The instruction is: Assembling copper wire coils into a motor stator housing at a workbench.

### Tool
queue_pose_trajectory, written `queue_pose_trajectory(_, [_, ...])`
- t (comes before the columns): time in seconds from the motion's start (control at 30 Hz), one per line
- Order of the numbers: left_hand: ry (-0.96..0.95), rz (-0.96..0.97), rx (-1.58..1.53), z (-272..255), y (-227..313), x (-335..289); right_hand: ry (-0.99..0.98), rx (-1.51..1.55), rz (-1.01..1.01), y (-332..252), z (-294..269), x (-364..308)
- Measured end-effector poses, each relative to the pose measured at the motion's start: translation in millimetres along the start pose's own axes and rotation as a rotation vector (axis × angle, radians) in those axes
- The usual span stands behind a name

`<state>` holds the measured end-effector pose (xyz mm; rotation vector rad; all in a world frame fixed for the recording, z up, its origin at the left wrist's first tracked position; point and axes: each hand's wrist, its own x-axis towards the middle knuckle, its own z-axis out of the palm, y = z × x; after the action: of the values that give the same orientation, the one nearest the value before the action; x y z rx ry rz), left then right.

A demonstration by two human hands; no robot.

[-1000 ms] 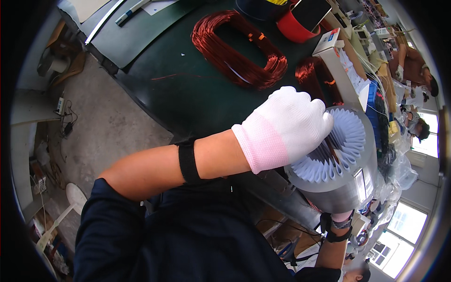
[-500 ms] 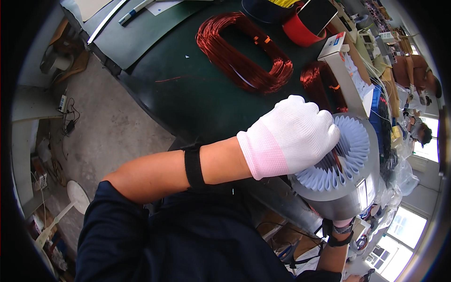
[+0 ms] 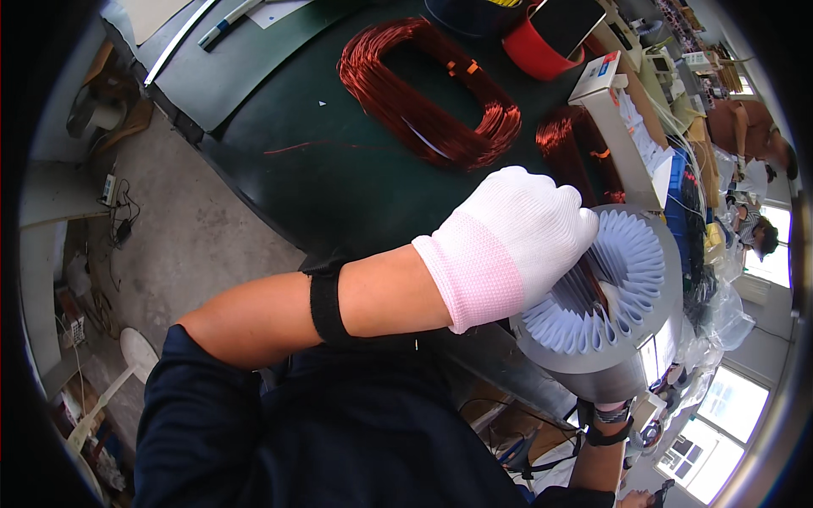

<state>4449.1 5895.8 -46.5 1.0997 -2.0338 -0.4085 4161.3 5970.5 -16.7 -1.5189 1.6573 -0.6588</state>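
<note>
My left hand [image 3: 517, 241], in a white knit glove with a pink cuff, is curled closed at the left rim of a grey metal stator core [image 3: 555, 356]. Its fingertips face away, so whatever they grip is hidden. Pale blue folded slot liners [image 3: 631, 245] ring the core's opening. Inside the bore, a reddish-brown strand of copper wire [image 3: 600, 286] shows. My right hand [image 3: 611, 405] reaches to the core's near side. Only a bit of its pink cuff shows, above a watch and a black strap; its fingers are hidden behind the core.
A large coil of copper wire [image 3: 483, 140] with orange ties lies on the dark green tabletop [image 3: 305, 186]. Beyond the core are a smaller coil [image 3: 563, 148] and a white carton [image 3: 622, 140]. A red tape roll [image 3: 533, 51] holds a phone. Other people work at far right.
My left hand has shifted a little left, uncovering more of the bore and the wire in it. It stays closed. The view has moved slightly, and the core sits a bit lower left.
</note>
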Motion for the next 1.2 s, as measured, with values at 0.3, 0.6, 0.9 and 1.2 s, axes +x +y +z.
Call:
queue_pose_trajectory(0.3, [0.182,0.004,-0.066,4,-5,0,0.016,0.013,0.004,6,0,-3])
queue_pose_trajectory(0.6, [-0.041,-0.028,0.047,-6,-1,6,0.029,0.03,0.003,7,1,-4])
queue_pose_trajectory(0.9, [-0.129,-0.029,-0.02,-5,-8,4,0.026,0.054,0.009,12,8,-6])
queue_pose_trajectory(1.2, [-0.114,0.152,0.008,-13,-7,11,0.074,0.088,0.002,14,18,-10])
